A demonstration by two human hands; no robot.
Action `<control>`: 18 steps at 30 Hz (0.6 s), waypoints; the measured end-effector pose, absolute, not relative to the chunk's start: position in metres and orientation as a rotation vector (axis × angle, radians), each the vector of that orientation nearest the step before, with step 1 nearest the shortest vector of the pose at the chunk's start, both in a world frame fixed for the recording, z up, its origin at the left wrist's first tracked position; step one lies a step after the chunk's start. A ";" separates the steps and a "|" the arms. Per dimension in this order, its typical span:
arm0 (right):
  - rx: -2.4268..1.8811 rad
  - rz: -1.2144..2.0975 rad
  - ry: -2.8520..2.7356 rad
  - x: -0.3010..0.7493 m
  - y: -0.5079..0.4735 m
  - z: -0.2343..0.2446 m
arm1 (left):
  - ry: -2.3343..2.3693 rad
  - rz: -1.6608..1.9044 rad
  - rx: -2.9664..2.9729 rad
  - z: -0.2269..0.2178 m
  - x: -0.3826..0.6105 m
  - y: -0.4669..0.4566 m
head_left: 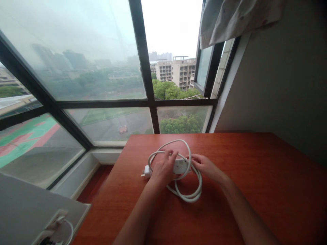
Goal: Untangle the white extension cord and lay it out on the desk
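While both hands are laid on it, a white power strip [181, 165] is seen near the middle of the reddish wooden counter [255, 163], toward the window side. Its white cord [187, 195] is looped loosely around it, one loop arched behind and another lying in front, and the white plug [146, 171] is rested on the wood just left of the strip. The left hand [163, 168] is draped over the strip's left end and the cord there, fingers curled down, though whether anything is actually gripped can't be told. The right hand [204, 165] is set at the strip's right end, fingers slightly apart, tips touching the strip and cord. Big black-framed windows [143, 68] are seen behind the counter, and a grey wall [281, 85] on the right.
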State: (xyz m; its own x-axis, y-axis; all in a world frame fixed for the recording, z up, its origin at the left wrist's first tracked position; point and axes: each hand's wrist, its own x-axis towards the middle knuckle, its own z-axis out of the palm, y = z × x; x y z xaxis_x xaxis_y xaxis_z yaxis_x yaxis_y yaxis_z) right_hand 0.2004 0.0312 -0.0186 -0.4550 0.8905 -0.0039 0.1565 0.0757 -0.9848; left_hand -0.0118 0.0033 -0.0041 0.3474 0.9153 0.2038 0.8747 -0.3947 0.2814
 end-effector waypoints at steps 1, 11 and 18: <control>-1.044 1.497 -1.667 0.200 0.032 -0.020 | 1.661 0.497 2.482 -0.004 -0.012 0.003; -0.928 1.616 -1.597 0.196 0.028 -0.014 | 1.684 0.438 2.495 0.000 -0.012 0.003; -0.896 1.596 -1.515 0.193 0.030 -0.016 | 1.691 0.479 2.408 0.009 -0.019 0.003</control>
